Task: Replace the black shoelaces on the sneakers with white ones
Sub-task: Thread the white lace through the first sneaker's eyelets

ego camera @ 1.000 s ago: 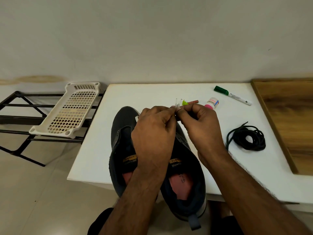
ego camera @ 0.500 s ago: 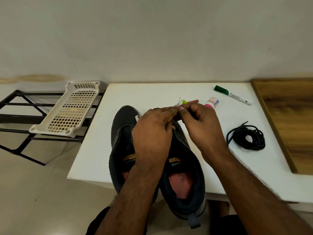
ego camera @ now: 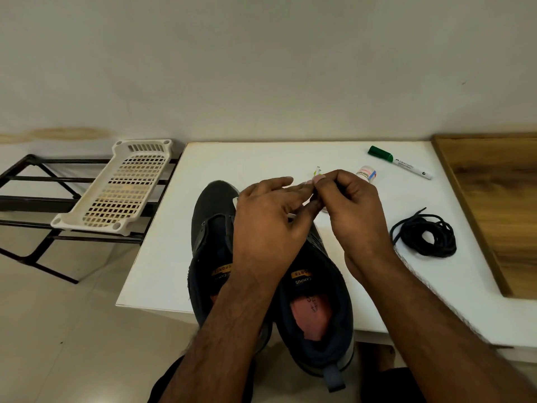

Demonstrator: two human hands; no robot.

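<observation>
Two dark sneakers (ego camera: 313, 289) sit side by side on a white table (ego camera: 162, 257), black laces (ego camera: 424, 235) coiled well apart. The right hand (ego camera: 348, 210) pinches the white lace tips (ego camera: 317, 173); the left hand (ego camera: 267, 225) hovers, fingers relaxed. A loosened pinch would likely let the tips slip apart

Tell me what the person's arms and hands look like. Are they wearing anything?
Both arms are bare up to the bottom edge of the picture: no sleeves show. The left hand and the right hand wear no gloves, and no rings, watch or bracelet can be seen. The forearms have fine dark hair. The nails look short.
</observation>
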